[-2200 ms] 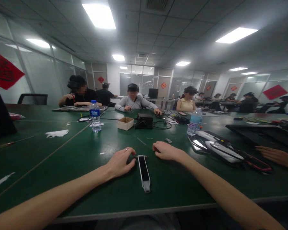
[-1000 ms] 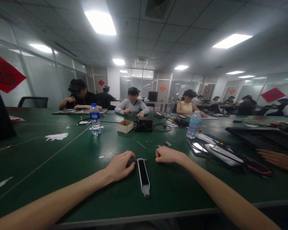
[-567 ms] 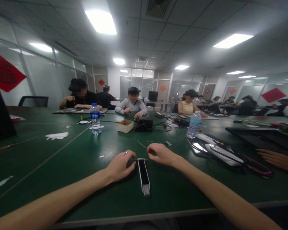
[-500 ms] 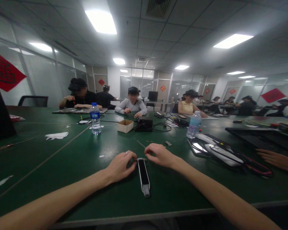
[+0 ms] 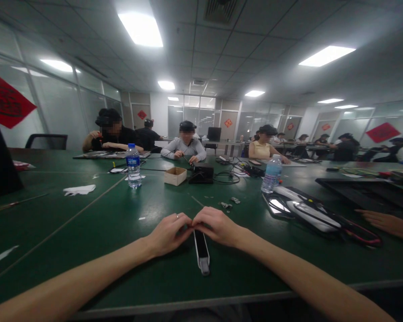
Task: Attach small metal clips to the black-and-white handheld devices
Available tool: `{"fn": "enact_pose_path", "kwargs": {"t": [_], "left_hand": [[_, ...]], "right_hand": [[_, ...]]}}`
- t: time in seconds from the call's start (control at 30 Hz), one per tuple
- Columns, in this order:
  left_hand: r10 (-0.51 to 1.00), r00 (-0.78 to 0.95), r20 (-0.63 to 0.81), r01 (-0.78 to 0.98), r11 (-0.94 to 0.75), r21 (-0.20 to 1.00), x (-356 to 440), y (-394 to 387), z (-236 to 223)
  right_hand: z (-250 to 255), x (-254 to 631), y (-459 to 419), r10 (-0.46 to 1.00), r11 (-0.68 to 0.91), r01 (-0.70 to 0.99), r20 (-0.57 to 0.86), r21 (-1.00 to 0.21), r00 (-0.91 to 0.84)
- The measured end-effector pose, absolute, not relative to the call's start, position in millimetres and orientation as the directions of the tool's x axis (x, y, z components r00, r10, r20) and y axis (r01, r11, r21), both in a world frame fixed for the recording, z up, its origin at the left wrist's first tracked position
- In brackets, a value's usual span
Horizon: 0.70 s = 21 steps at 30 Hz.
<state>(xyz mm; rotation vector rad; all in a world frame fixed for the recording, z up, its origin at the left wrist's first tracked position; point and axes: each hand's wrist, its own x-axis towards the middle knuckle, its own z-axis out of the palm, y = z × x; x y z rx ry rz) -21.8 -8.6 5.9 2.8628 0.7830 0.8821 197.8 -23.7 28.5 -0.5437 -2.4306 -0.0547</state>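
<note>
A slim black device with a white edge and a grey end (image 5: 202, 250) lies lengthwise on the green table, its grey end towards me. My left hand (image 5: 171, 232) is at its far end, thumb and fingers pinched together. My right hand (image 5: 218, 226) meets it there from the other side, fingers also closed in a pinch. The fingertips of both hands touch and cover the device's far end. Whatever small thing they may pinch is hidden. Just beyond my right hand lie small metal pieces (image 5: 225, 205).
A small open box (image 5: 175, 176) and a black box-shaped device (image 5: 201, 173) stand ahead. Water bottles (image 5: 133, 167) stand left and right (image 5: 271, 176). White devices with cables (image 5: 312, 215) lie at right, near another person's hand (image 5: 384, 226) and a black frame (image 5: 362, 192).
My right hand has moved left, closing the gap to my left hand over the device's far end. More of the small metal pieces behind it now show.
</note>
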Motion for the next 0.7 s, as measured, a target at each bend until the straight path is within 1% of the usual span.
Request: {"fn": "enact_pose_path", "kwargs": {"t": [0.13, 0.33, 0.5, 0.7], "left_hand": [[0.483, 0.725, 0.492, 0.447, -0.872, 0.197, -21.7, -11.8, 9.9], [0.42, 0.731, 0.537, 0.359, -0.907, 0.221, -21.8, -7.5, 6.6], [0.368, 0.739, 0.564, 0.289, -0.93, 0.227, -22.3, -4.5, 3.3], [0.343, 0.735, 0.585, 0.279, -0.939, 0.201, -22.4, -5.3, 3.2]], "right_hand": [[28.3, 199.4, -22.1, 0.391, 0.897, 0.436, 0.59, -0.072, -0.706], [26.6, 201.8, -19.0, 0.432, 0.867, 0.495, 0.581, -0.057, -0.69], [26.8, 203.2, -17.6, 0.435, 0.863, 0.504, 0.569, -0.041, -0.698], [28.8, 204.2, -18.1, 0.475, 0.845, 0.533, 0.536, -0.054, -0.698]]}}
